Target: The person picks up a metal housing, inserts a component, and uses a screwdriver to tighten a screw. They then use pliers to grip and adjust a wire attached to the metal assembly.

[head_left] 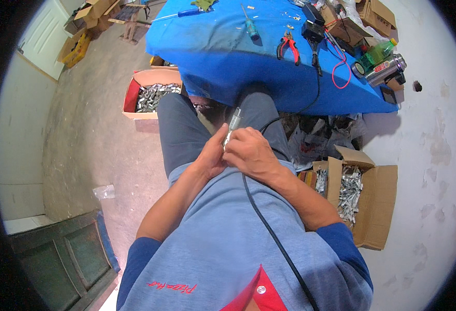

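Note:
Close to my lap, both hands are together around a small silvery metal piece [234, 120], roughly tube-shaped with a narrower tip pointing away from me. My left hand [212, 156] grips it from the left, its thumb lying along the side. From the right, my right hand [252, 153] curls its fingers over the near end. That end is hidden by the fingers, so I cannot tell what kind of part it is. A black cable [269, 223] runs over my shirt and passes beneath my right hand.
Ahead is a blue-covered table [212, 49] bearing red-handled pliers [288, 48], a screwdriver [251, 28], a black adapter [312, 31], a green bottle [381, 51] and a steel flask [387, 70]. Boxes of metal parts stand left [158, 97] and right [351, 192].

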